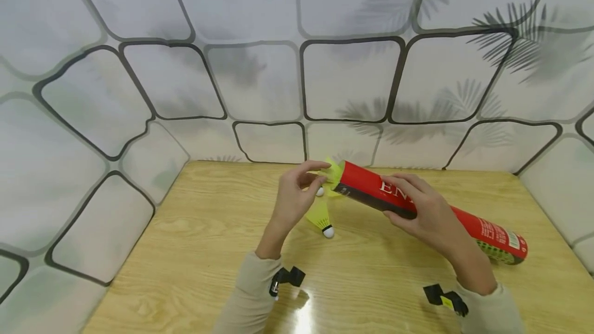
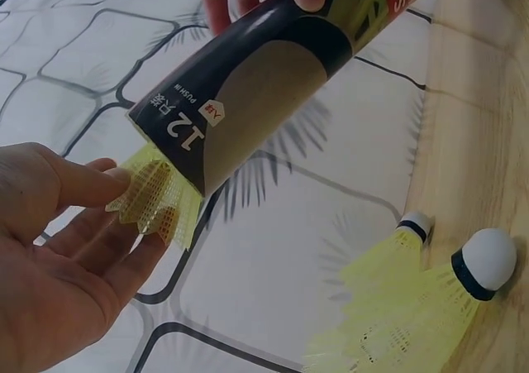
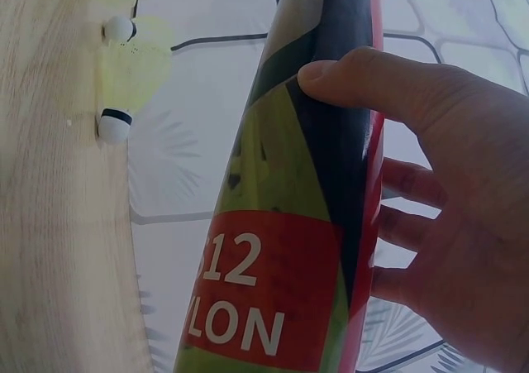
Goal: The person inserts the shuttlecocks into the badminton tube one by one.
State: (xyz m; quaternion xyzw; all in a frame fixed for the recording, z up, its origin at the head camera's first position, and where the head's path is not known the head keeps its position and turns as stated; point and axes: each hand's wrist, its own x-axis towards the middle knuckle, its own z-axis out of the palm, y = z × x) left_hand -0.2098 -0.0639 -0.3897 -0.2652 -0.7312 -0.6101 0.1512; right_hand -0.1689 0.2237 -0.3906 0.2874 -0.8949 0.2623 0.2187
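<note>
A long red and black shuttlecock tube (image 1: pixel 364 182) lies slantwise across the right side of the head view, its mouth pointing left. My right hand (image 1: pixel 431 215) grips it around the middle, thumb on the near side, as the right wrist view also shows. From the mouth pokes the yellow netted skirt of a shuttlecock (image 2: pixel 153 193). My left hand (image 1: pixel 294 189) pinches that skirt between thumb and fingers; the rest of the shuttlecock is hidden inside the tube. Below the mouth, a yellow shuttlecock (image 1: pixel 328 231) with a white tip lies on the table, another shuttlecock (image 2: pixel 413 224) just behind it.
The light wood table (image 1: pixel 195 251) carries all of this. A wall covering (image 1: pixel 260 81) with a stone and leaf pattern rises behind the table and along both sides. Small black straps (image 1: pixel 292 276) show at my cuffs.
</note>
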